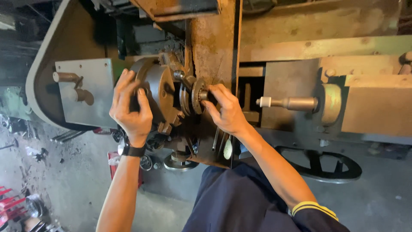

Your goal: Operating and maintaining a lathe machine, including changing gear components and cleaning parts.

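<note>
A black wristband (135,151) is showing; the navy sleeve (315,212) is carrying yellow stripes, the tailstock (296,103) a white tip.

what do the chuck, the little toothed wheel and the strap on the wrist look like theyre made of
The chuck under the left hand looks like bare grey steel, dull and oily with a faint sheen. The toothed wheel by the right hand seems to be metal too, darker and brownish, perhaps rusty or greasy. The wrist strap is matte black, probably rubber or plastic; the picture cannot settle which.
</note>
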